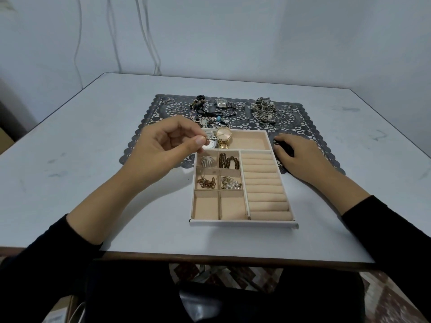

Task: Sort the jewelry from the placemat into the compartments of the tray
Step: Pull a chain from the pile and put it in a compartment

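At centre frame we see the left hand [163, 145] pinching a small silver jewelry piece [210, 138] at its fingertips, above the tray's [242, 223] upper-left compartment; the right hand [296, 152] rests loosely open on the placemat [312, 127].

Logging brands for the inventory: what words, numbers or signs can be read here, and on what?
No text is readable.
On the gold watch in the tray: dial too small.
On the silver watch on the placemat: dial blurred.
On the silver piece pinched by the left hand: too small.
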Demonstrator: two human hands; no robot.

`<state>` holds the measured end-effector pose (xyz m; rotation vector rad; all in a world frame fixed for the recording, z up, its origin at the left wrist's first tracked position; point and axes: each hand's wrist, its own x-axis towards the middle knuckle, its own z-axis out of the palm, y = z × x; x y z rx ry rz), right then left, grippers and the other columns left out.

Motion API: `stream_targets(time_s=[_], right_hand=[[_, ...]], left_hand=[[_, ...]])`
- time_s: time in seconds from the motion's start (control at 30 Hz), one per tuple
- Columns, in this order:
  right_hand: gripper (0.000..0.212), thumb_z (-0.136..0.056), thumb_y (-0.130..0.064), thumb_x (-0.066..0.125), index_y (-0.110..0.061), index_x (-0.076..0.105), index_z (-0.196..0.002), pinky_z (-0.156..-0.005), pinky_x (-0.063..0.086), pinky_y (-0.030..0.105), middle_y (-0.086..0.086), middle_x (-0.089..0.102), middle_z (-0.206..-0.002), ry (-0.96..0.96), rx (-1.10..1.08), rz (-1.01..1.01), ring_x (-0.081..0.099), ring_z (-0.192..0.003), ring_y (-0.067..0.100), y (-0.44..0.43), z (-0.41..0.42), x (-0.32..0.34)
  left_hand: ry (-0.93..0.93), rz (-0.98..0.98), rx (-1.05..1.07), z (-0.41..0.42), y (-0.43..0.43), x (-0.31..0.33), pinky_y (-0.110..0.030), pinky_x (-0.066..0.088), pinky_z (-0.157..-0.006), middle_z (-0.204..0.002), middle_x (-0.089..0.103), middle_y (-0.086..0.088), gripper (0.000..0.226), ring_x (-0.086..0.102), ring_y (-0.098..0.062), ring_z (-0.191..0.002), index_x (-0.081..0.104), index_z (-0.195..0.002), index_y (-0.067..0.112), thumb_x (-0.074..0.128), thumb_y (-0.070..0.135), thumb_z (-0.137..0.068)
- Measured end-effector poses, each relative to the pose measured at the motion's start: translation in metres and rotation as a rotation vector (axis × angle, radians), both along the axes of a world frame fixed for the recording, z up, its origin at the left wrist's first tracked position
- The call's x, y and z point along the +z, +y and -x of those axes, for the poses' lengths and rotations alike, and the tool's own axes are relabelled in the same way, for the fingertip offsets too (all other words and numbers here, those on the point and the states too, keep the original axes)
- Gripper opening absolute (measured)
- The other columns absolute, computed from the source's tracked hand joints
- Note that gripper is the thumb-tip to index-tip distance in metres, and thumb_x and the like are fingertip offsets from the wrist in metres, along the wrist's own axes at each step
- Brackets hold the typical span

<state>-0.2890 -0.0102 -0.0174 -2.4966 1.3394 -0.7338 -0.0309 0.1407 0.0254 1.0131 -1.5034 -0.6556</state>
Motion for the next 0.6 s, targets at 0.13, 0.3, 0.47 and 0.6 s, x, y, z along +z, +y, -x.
stream_targets(time_s=[0.13,0.3,0.47,0.6], right_hand=[[0.026,-0.096,-0.019,0.052,-0.010,0.063,-0.118,-0.079,0.035,0.021,0.009,0.068,-0.110,0.005,0.003,0.012,0.058,-0.102,0.023,0.000,0.001,0.000],[0.024,-0.096,-0.018,0.052,-0.010,0.064,-0.115,-0.074,0.034,0.020,0.009,0.068,-0.106,0.018,0.015,0.029,0.058,-0.098,0.023,-0.001,0.001,0.000],[0.025,-0.096,-0.018,0.052,-0.009,0.063,-0.117,-0.078,0.036,0.023,0.009,0.068,-0.109,0.017,0.013,0.022,0.058,-0.100,0.023,0.000,0.001,0.001],[0.026,-0.096,-0.019,0.052,-0.010,0.063,-0.118,-0.078,0.036,0.022,0.009,0.067,-0.111,0.011,0.007,0.009,0.058,-0.101,0.022,-0.001,0.002,0.000]], left_hand=[[0.002,-0.016,0.033,-0.004,0.003,0.000,-0.012,0.051,-0.061,-0.077,0.072,0.008,0.006,0.071,-0.007,-0.074,0.063,-0.090,0.012,0.064,0.012,-0.084],[-0.017,-0.035,0.037,-0.013,0.003,-0.003,-0.015,0.049,-0.052,-0.078,0.071,0.008,0.005,0.070,-0.008,-0.075,0.065,-0.090,0.017,0.068,0.016,-0.087],[-0.077,-0.077,-0.023,-0.013,0.001,-0.009,-0.015,0.052,-0.066,-0.079,0.071,0.006,0.009,0.067,-0.007,-0.073,0.065,-0.092,0.009,0.065,0.010,-0.084],[-0.094,-0.077,-0.033,-0.015,0.001,-0.010,-0.015,0.051,-0.065,-0.079,0.071,0.006,0.009,0.067,-0.006,-0.074,0.064,-0.093,0.009,0.064,0.011,-0.084]])
